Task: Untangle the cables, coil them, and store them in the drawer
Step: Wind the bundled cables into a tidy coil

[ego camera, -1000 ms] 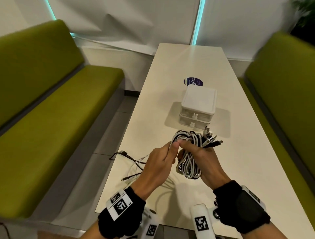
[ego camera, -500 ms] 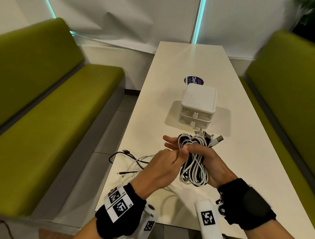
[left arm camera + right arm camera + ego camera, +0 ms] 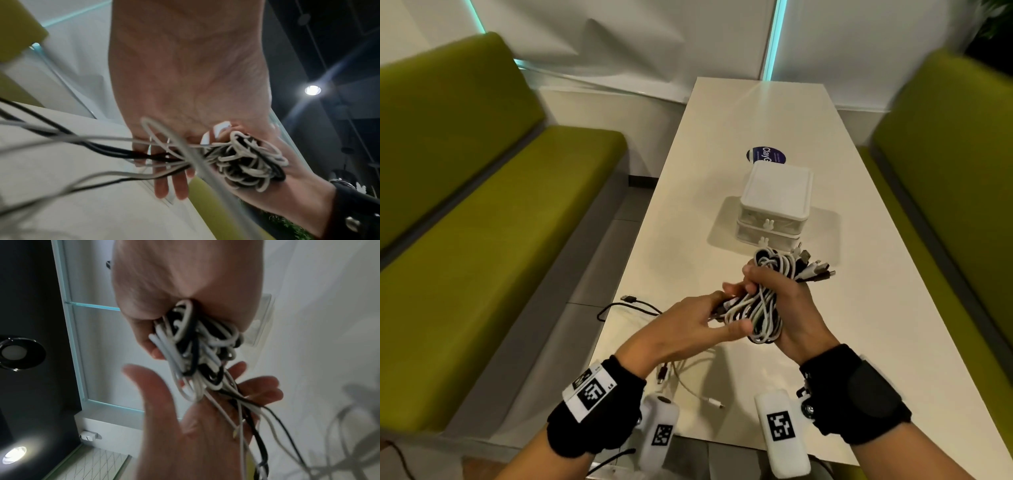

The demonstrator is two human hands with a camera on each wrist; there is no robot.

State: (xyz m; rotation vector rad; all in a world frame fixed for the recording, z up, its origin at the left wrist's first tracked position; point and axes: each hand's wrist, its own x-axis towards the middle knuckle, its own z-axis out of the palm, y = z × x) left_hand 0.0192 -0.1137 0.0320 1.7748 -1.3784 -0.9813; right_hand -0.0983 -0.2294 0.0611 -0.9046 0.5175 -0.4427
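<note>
The right hand (image 3: 787, 308) squeezes a bundle of cables (image 3: 767, 308) above the table (image 3: 722, 137). The left hand (image 3: 688, 329) has its fingers out straight under the loose strands. The wires are too mixed to count. One small chest (image 3: 774, 205) with two shut drawers stands just behind.

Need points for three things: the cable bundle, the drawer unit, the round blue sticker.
cable bundle (image 3: 763, 308): head view, on the white loops below the right hand's thumb.
drawer unit (image 3: 775, 190): head view, middle of its white top.
round blue sticker (image 3: 765, 156): head view, its visible part behind the drawer unit.
</note>
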